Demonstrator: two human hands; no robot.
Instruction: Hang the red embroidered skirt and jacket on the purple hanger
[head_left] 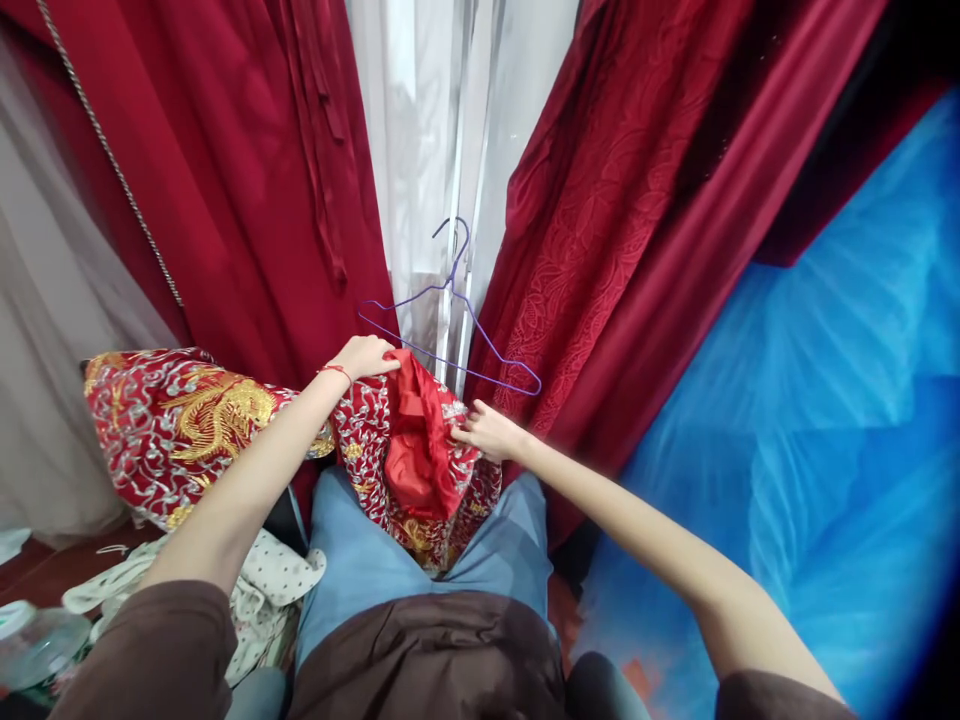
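A red garment [225, 410] with gold and silver embroidery spreads from the left side across to the front of my knees. Its plain red lining [424, 450] shows at an opening between my hands. The fingers of my left hand [364, 357] are closed on the garment's upper edge. My right hand [487, 432] pinches the opposite edge, lower and to the right. Just beyond both hands, a thin purple clothes hanger [491, 345] hangs by its hook, apart from the garment. Part of the garment is hidden behind my left forearm.
Dark red curtain-like cloths [247, 180] hang on both sides of a white sheer cloth [401, 120] and a pale upright pole. Blue tulle [810, 480] fills the right side. At lower left lie a dotted white cloth [262, 600] and a clear plastic container [45, 645].
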